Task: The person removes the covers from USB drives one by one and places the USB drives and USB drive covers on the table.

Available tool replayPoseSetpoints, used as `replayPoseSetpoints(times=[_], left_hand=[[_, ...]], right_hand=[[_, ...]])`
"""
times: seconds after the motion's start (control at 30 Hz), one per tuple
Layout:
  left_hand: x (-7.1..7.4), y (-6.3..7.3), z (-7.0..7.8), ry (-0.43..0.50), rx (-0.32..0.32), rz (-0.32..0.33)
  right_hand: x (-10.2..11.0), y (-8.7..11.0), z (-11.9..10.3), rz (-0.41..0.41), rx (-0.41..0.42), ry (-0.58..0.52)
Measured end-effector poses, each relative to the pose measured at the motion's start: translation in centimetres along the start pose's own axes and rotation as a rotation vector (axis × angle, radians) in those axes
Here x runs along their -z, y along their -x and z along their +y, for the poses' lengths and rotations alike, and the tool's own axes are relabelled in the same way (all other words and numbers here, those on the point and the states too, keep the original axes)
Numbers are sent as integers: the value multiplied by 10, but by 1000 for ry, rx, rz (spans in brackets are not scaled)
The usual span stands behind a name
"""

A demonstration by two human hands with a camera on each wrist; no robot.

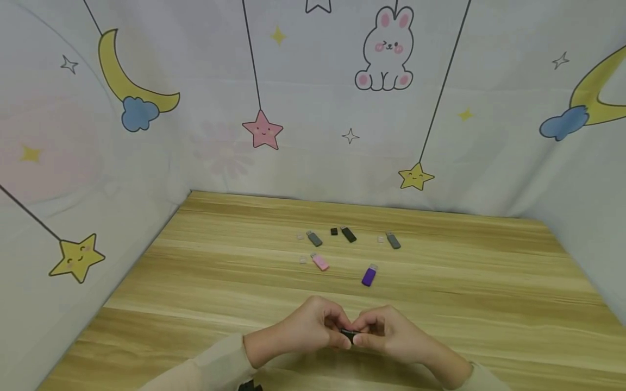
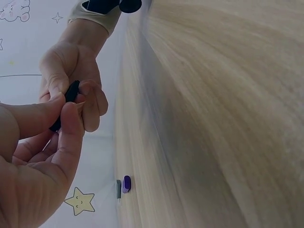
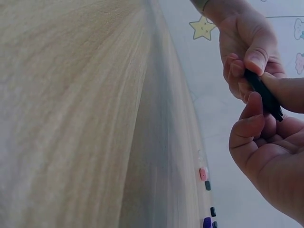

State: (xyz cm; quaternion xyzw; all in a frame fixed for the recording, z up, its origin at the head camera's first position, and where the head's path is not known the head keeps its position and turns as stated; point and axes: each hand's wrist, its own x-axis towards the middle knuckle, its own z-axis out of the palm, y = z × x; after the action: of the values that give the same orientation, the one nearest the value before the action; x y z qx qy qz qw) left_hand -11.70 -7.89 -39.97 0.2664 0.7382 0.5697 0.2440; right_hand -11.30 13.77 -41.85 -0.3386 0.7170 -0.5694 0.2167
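Observation:
Over the near part of the table, my two hands meet around a small black USB flash drive (image 1: 349, 335). My left hand (image 1: 313, 327) pinches one end between thumb and fingers, and my right hand (image 1: 393, 332) pinches the other. In the left wrist view the black drive (image 2: 71, 92) sits slanted between both sets of fingertips. The right wrist view shows more of its body (image 3: 263, 95), partly covered by the thumbs. Beyond the hands, a purple USB drive (image 1: 369, 275) lies nearest to them, its metal plug pointing away.
Farther back lie a pink USB drive (image 1: 320, 262), two grey ones (image 1: 314, 238) and another black one (image 1: 348, 234), plugs exposed. Small clear caps (image 1: 302, 260) and a black cap (image 1: 334, 231) lie beside them. A printed cloth (image 1: 313, 157) encloses the wooden table (image 1: 205, 260).

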Motion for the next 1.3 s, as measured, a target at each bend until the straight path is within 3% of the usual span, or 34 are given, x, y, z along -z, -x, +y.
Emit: replayPoseSetpoints(times=[0.23, 0.47, 0.87, 1.03, 1.3], left_hand=[[3, 0, -1, -15, -23, -22], [3, 0, -2, -43, -13, 39], [4, -1, 0, -83, -41, 77], [2, -2, 0, -78, -34, 67], [3, -2, 0, -27, -37, 34]], right_hand=[[-1, 1, 1, 22, 28, 4], [-4, 2, -4, 99, -104, 38], [-3, 1, -6, 122, -187, 77], [-6, 0, -6, 124, -172, 50], [-10, 0, -2, 117, -55, 8]])
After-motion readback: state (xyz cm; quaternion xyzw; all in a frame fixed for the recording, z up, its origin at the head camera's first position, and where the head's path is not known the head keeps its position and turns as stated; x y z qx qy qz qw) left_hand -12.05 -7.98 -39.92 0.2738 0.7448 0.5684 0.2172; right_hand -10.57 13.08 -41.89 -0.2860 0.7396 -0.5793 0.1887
